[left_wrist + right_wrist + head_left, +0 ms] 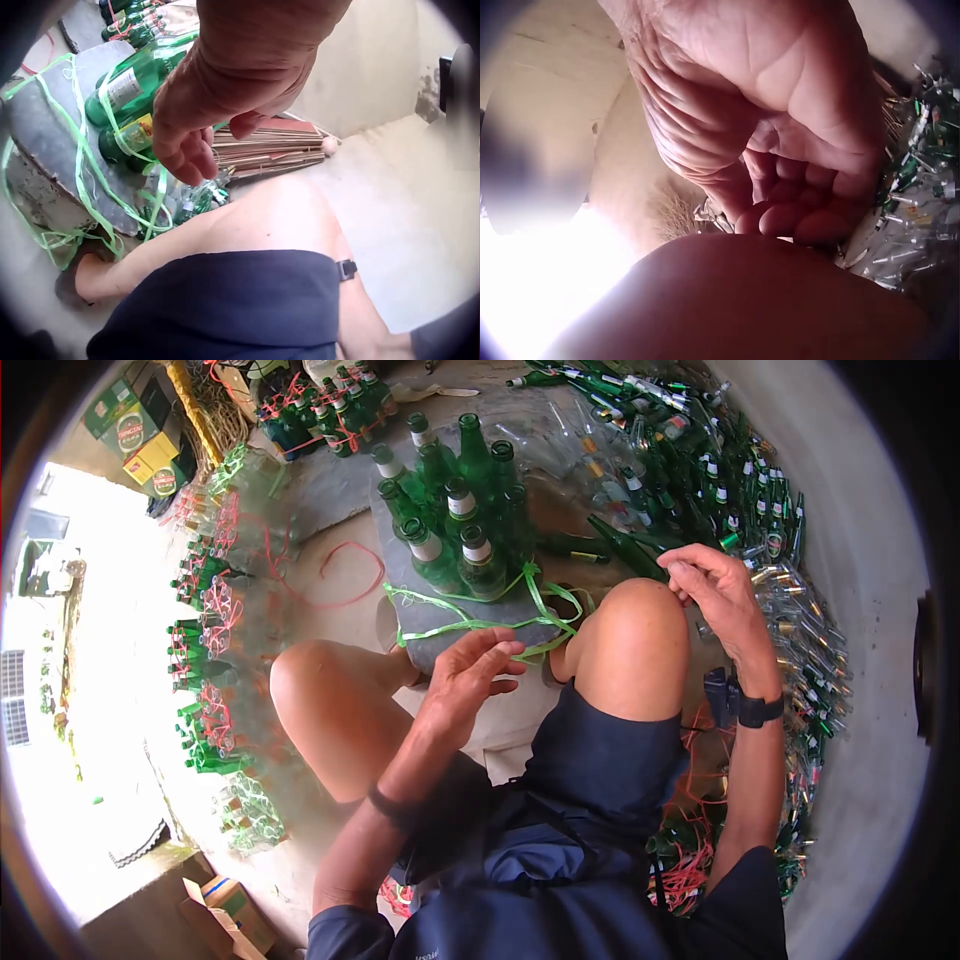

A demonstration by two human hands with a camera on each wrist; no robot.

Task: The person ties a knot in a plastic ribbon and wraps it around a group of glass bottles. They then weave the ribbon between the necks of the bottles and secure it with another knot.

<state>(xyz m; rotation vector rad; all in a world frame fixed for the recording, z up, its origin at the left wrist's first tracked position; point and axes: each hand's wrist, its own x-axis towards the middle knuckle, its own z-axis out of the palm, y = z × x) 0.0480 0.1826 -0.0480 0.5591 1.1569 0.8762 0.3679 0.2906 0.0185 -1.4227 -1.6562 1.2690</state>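
Green glass bottles (462, 510) stand upright in a cluster on a grey slab (430, 635), several with white neck labels. Light green plastic strips (440, 628) lie across the slab's near part and hang over its side in the left wrist view. My left hand (470, 675) hovers at the slab's near edge, fingers loosely bent, overlapping a strip; no held thing shows. Beside my knee (635, 615) is my right hand (715, 592), its fingers loosely curled with nothing visible inside, as the right wrist view shows the palm (780, 97). A green bottle (625, 545) lies just beyond its fingertips.
A large heap of loose green and clear bottles (700, 470) runs along the right wall (880, 660). Bundles of bottles tied with red strips (215, 610) line the left side; another bundle (330, 415) stands at the back. Cardboard boxes (130, 435) are stacked far left.
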